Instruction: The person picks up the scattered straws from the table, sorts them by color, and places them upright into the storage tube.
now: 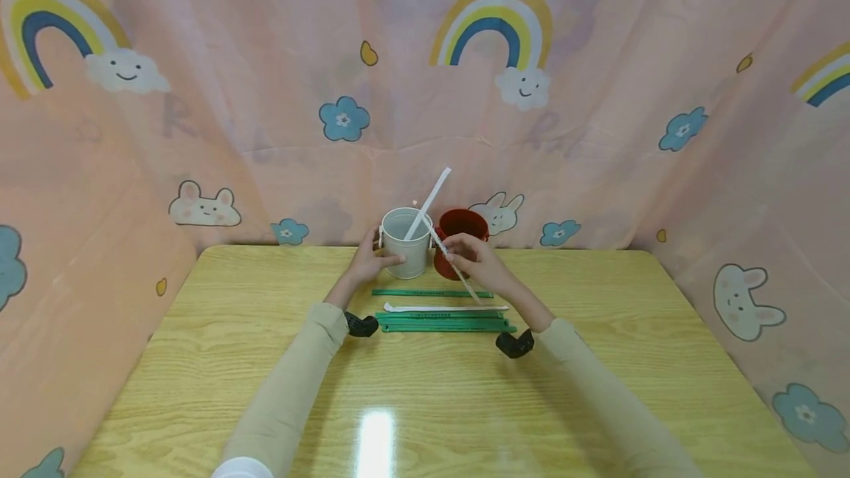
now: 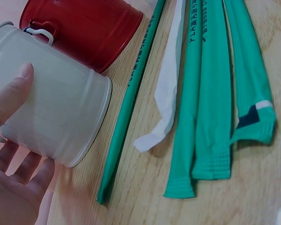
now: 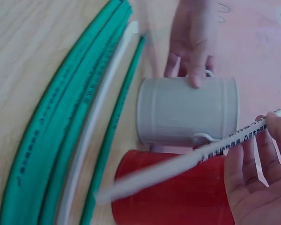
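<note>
My left hand holds a small white metal bucket by its side, thumb on the near wall and other fingers round the left. A white paper-wrapped straw sticks up slantwise out of that bucket. Between thumb and fingers, my right hand pinches another white straw with black print, tilted, its upper end over the white bucket's rim in the head view. Just right of the white bucket stands a red bucket, partly hidden behind my right hand in the head view.
In front of the buckets lie several green-wrapped straws, a single green-wrapped straw nearer the buckets, and a white paper strip between them. Behind the wooden table hangs a pink printed curtain.
</note>
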### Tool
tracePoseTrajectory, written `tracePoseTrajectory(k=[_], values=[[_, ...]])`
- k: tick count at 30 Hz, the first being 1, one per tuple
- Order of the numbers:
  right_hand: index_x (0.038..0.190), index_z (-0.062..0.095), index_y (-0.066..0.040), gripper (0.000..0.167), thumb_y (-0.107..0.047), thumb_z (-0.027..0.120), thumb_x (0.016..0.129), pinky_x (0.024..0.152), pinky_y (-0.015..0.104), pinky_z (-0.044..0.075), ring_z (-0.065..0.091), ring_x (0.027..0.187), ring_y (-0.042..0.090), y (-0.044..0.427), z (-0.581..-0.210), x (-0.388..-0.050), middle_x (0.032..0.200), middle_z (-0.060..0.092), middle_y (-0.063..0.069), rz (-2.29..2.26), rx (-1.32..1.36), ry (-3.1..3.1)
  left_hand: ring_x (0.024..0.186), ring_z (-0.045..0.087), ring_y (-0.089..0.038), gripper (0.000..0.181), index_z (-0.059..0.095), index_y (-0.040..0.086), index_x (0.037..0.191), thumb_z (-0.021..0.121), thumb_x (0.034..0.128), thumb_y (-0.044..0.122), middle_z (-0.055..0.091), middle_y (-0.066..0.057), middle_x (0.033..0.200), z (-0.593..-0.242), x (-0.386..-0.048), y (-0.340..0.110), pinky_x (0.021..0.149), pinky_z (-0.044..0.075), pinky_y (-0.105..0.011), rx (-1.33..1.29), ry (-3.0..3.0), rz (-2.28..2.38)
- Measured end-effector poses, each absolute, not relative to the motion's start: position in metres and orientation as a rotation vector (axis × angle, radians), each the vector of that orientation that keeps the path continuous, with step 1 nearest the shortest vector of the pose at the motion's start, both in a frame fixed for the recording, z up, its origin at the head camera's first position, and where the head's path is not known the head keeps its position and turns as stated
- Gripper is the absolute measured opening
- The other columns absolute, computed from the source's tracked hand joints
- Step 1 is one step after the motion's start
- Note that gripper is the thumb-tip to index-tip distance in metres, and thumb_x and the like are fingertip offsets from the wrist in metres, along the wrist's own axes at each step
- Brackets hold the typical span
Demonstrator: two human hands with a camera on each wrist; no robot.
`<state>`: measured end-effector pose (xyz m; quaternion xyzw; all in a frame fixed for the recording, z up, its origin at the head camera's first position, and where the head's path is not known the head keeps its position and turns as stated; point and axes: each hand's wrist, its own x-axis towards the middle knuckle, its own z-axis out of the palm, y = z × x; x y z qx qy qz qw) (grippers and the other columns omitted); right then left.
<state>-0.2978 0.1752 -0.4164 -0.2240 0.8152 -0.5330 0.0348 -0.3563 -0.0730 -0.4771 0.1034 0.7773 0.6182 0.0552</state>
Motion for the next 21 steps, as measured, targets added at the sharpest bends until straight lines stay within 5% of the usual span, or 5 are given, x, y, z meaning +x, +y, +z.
tracePoseTrajectory(k=[11, 21], values=[[0.126, 0.05, 0.005, 0.03, -0.006, 0.052, 0.098, 0.081, 0.036, 0.058, 0.058, 0.099, 0.038, 0.17, -0.401, -0.302, 0.113, 0.055, 0.031, -1.794, -0.629, 2.45, 0.139, 0.032, -0.039, 0.08, 0.025, 0.008, 0.148, 0.073, 0.084, 0.007, 0.031, -0.018, 0.151, -0.475, -0.355, -0.073, 0.115, 0.03, -0.051, 0.31, 2.375, 1.864], [0.124, 0.049, 0.01, 0.031, -0.002, 0.054, 0.096, 0.082, 0.04, 0.058, 0.058, 0.085, 0.007, 0.16, -0.391, -0.309, 0.107, 0.058, 0.022, -1.901, -0.597, 2.465, 0.139, 0.032, -0.039, 0.081, 0.025, 0.009, 0.148, 0.073, 0.0837, 0.007, 0.032, -0.018, 0.15, -0.475, -0.355, -0.073, 0.115, 0.03, -0.052, 0.314, 2.378, 1.86]])
